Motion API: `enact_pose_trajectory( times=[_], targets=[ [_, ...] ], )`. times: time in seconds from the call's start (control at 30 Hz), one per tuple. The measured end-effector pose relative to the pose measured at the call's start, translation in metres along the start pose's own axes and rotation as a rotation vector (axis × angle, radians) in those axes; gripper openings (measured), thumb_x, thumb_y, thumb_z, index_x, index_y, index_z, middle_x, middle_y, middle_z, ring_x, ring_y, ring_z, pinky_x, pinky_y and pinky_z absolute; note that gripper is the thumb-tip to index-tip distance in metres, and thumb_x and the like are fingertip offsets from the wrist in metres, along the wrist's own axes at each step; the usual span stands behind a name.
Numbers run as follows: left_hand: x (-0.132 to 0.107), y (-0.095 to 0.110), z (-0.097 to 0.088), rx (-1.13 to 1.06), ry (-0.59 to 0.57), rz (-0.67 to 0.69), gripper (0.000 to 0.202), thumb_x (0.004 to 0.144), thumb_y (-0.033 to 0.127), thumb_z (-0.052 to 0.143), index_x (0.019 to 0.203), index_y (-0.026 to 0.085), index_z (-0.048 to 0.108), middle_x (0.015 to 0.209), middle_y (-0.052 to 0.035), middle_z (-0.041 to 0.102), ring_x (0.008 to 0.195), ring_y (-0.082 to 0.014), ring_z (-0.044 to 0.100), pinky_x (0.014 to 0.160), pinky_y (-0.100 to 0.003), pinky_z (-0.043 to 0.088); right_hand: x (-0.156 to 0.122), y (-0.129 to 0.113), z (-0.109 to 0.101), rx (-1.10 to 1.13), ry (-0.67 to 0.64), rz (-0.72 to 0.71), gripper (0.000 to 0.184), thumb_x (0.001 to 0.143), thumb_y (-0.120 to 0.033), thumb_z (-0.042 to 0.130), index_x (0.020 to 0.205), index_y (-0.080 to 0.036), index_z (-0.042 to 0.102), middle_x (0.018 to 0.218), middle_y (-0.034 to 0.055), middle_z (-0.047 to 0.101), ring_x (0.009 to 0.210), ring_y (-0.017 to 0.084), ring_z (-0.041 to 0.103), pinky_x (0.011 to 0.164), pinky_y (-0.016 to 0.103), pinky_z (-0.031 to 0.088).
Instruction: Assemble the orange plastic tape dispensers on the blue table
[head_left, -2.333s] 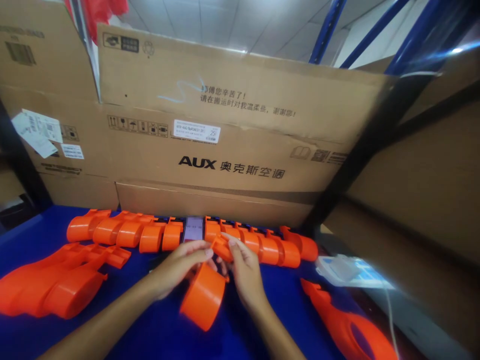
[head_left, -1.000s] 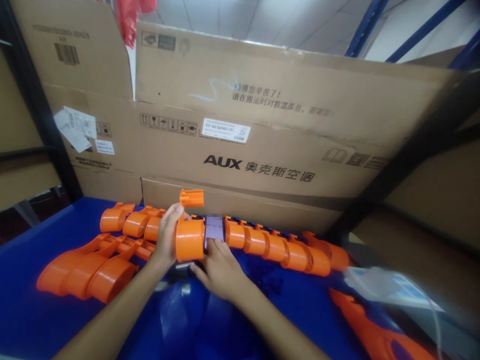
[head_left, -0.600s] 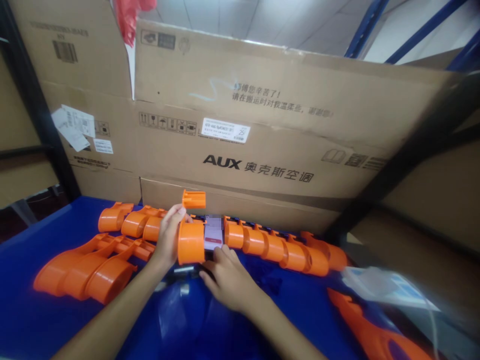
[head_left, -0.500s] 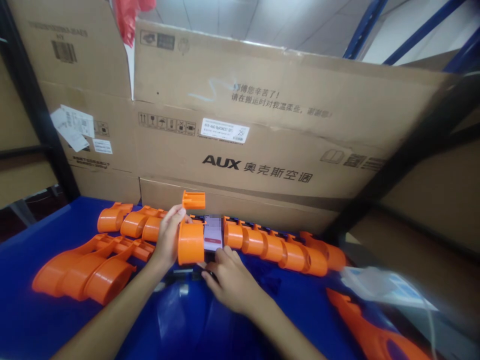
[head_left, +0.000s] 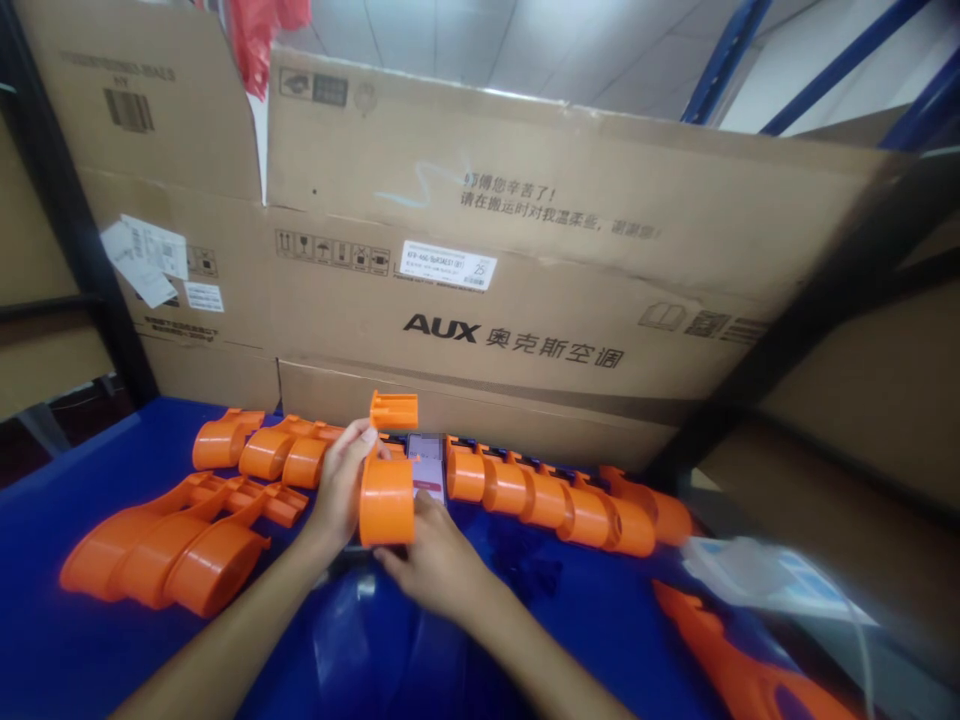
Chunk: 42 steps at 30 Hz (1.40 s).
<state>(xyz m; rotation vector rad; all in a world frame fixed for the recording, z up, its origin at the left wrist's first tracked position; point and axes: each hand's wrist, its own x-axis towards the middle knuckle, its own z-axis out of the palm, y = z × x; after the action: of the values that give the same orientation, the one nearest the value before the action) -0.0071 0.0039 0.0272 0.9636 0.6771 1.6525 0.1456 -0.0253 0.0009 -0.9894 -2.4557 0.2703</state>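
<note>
The part [head_left: 386, 502], an orange drum with a small square end on top, stands upright in the grasping left hand [head_left: 339, 492], low over the blue table [head_left: 540, 620]. The fingertips of the right hand [head_left: 436, 572] are hidden behind it, so its grip is unclear. Cardboard boxes [head_left: 540, 270] stand behind

The screen of the phone [head_left: 426, 462] was blurred and unreadable, and its lower edge was hidden behind the orange housing [head_left: 386, 505] gripped by the left hand [head_left: 341, 492]. Above the phone, the print on the carton label [head_left: 448, 265] was too small to read. Far right of the phone, the white packet [head_left: 757, 578] was blurred, and lower right of the phone the orange moulding [head_left: 739, 665] ran off the bottom edge.
</note>
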Motion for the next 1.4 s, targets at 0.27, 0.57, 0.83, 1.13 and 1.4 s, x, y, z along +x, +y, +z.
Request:
enact_pose_trajectory(
  times=[0.27, 0.57, 0.83, 1.13, 1.4],
  targets=[
    [-0.010, -0.001, 0.009, 0.008, -0.092, -0.025, 0.028, 0.084, 0.043, 0.066, 0.072, 0.019, 0.060, 0.065, 0.0014, 0.060, 0.055, -0.0117, 0.052, 0.056, -0.023, 0.046, 0.004, -0.002, 0.014, 0.221, 0.113, 0.020, 0.036, 0.075, -0.008, 0.061, 0.107, -0.023, 0.064, 0.106, 0.0046, 0.070, 0.099, 0.023, 0.062, 0.092, 0.034, 0.048],
    [-0.015, -0.003, 0.011, 0.022, -0.148, -0.053, 0.027, 0.084, 0.044, 0.064, 0.072, 0.020, 0.060, 0.064, 0.0003, 0.060, 0.054, -0.0136, 0.051, 0.054, -0.025, 0.044, 0.004, -0.009, 0.005, 0.288, 0.099, 0.000, 0.031, 0.071, -0.010, 0.062, 0.100, -0.022, 0.065, 0.103, 0.0040, 0.071, 0.096, 0.023, 0.064, 0.088, 0.032, 0.049],
    [-0.023, -0.010, 0.013, -0.013, -0.196, -0.101, 0.028, 0.080, 0.045, 0.068, 0.082, 0.020, 0.056, 0.069, -0.0013, 0.066, 0.058, -0.0143, 0.057, 0.058, -0.025, 0.045, -0.016, 0.019, -0.041, 0.302, 0.402, 0.387, 0.010, 0.079, -0.020, 0.058, 0.071, -0.022, 0.053, 0.064, -0.0004, 0.062, 0.059, 0.017, 0.056, 0.055, 0.026, 0.042],
    [-0.037, -0.028, 0.020, 0.177, -0.312, -0.187, 0.027, 0.087, 0.044, 0.063, 0.098, 0.020, 0.057, 0.077, -0.0046, 0.074, 0.056, -0.0145, 0.059, 0.055, -0.024, 0.041, -0.038, 0.047, -0.077, 0.793, 0.638, 0.393, 0.033, 0.082, -0.047, 0.073, 0.098, -0.018, 0.068, 0.071, 0.0026, 0.069, 0.055, 0.014, 0.056, 0.051, 0.026, 0.046],
    [-0.043, -0.031, 0.023, 0.197, -0.306, -0.231, 0.030, 0.088, 0.047, 0.062, 0.100, 0.019, 0.064, 0.082, -0.0066, 0.077, 0.057, -0.0160, 0.059, 0.052, -0.025, 0.039, -0.048, 0.053, -0.078, 0.818, 0.685, 0.361, 0.037, 0.082, -0.048, 0.075, 0.104, -0.019, 0.072, 0.076, 0.0044, 0.073, 0.064, 0.017, 0.064, 0.062, 0.031, 0.056]
  ],
)
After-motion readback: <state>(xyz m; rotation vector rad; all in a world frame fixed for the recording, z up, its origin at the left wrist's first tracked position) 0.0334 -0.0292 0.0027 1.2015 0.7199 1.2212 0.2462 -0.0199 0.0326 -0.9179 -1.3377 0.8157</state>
